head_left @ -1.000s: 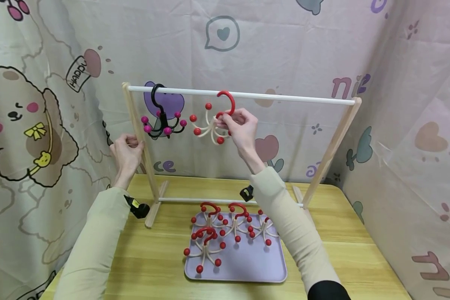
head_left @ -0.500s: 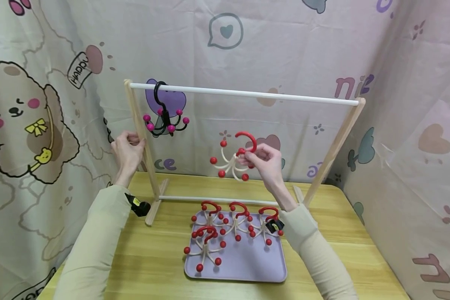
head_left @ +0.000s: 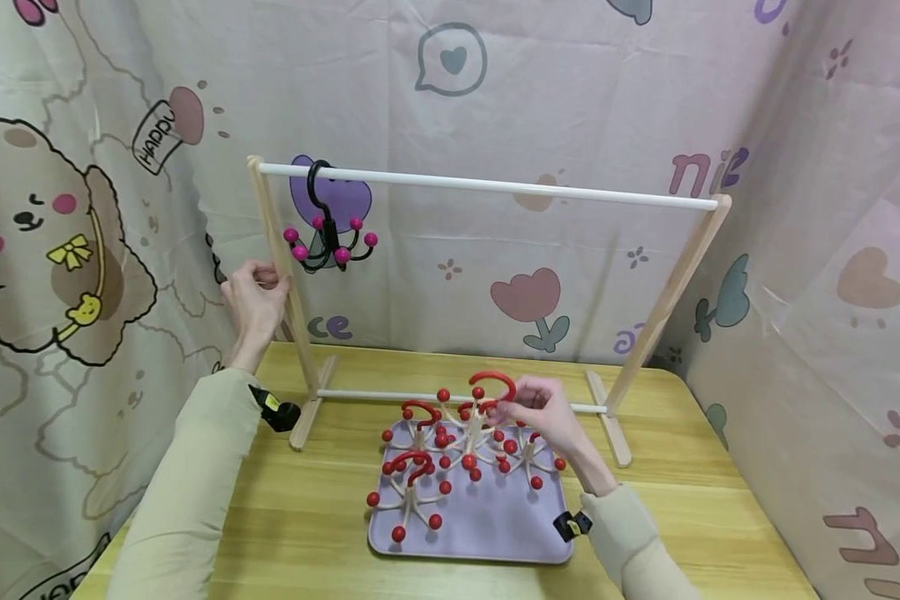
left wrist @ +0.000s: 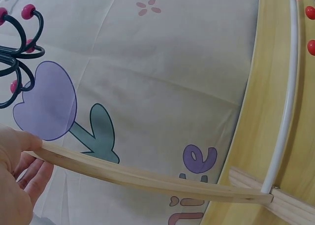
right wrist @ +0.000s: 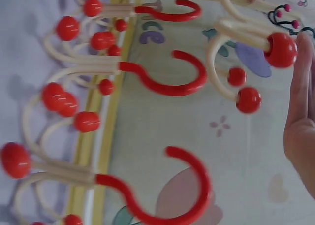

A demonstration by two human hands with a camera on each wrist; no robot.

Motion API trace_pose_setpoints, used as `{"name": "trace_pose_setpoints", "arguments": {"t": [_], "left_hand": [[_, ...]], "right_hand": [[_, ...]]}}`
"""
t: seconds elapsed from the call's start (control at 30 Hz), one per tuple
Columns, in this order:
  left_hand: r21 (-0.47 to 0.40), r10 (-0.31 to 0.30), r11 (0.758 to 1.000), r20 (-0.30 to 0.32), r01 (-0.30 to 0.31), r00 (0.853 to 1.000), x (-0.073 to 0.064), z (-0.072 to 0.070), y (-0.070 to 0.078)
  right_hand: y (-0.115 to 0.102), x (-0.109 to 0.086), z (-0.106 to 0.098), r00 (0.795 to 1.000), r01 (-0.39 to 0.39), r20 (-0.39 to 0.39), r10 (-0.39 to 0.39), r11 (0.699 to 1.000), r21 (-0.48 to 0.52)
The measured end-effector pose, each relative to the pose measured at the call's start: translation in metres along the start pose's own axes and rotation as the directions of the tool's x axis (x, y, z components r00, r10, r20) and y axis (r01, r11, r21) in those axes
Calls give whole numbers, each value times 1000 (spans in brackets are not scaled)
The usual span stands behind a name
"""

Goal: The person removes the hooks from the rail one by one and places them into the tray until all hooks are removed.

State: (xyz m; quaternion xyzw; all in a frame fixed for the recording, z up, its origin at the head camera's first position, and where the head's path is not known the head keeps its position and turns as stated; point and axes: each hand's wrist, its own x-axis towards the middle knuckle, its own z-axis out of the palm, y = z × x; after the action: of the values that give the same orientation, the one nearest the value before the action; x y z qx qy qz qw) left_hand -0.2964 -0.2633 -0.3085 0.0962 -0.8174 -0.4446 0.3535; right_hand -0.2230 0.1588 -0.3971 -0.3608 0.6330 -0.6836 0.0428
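Note:
My left hand [head_left: 253,300] grips the left wooden post [head_left: 279,250] of the rack, thumb on one side and fingers on the other in the left wrist view. Low over the tray, my right hand [head_left: 543,410] pinches a cream multi-arm hanger [head_left: 474,427] just below its red hook; red balls tip its curved arms. In the head view it overlaps another red-hooked hanger behind it. The right wrist view shows my right hand [right wrist: 301,87] at the edge, fingers partly cut off. A black hanger [head_left: 330,237] with magenta balls hangs at the left of the white top rod [head_left: 487,183].
Several matching cream-and-red hangers, one at the front left [head_left: 410,497], stand on a lilac tray [head_left: 506,533]. The tray sits on a wooden table [head_left: 292,508] before the rack's lower rod [head_left: 382,397]. The right post [head_left: 671,292] stands farther right. Printed curtains surround the table.
My right hand has brought the cream-and-red hanger down from beside the top rod to low over the tray. My left hand stays on the left post; the black hanger still hangs.

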Motion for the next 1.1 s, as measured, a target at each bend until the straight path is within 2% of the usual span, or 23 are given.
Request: {"name": "trace_pose_setpoints", "arguments": {"t": [0.2,0.23,0.4,0.57,0.73,0.9,1.1], "left_hand": [[-1,6,1000,-12,-6,1000,0,1,0],[-2,5,1000,-12,-5,1000,0,1,0],[8,3,1000,-24,-3,1000,1,1,0],[16,4,1000,-19,-3,1000,1,1,0],[31,17,999,-26,-16,1000,1,1,-1],[31,27,999,-35,-26,999,1,2,-2],[31,33,999,-39,-32,999,0,2,-1]], "right_hand": [[12,-19,2,988,-78,134,82,996,-32],[14,-21,3,984,-102,142,106,994,-36],[23,-28,6,969,-116,209,132,990,-85],[33,-33,7,953,-146,255,161,986,-75],[41,-36,8,948,-156,270,166,986,-61],[46,-39,9,943,-201,256,212,977,-68],[51,-41,10,947,-199,236,216,976,-91]]}}
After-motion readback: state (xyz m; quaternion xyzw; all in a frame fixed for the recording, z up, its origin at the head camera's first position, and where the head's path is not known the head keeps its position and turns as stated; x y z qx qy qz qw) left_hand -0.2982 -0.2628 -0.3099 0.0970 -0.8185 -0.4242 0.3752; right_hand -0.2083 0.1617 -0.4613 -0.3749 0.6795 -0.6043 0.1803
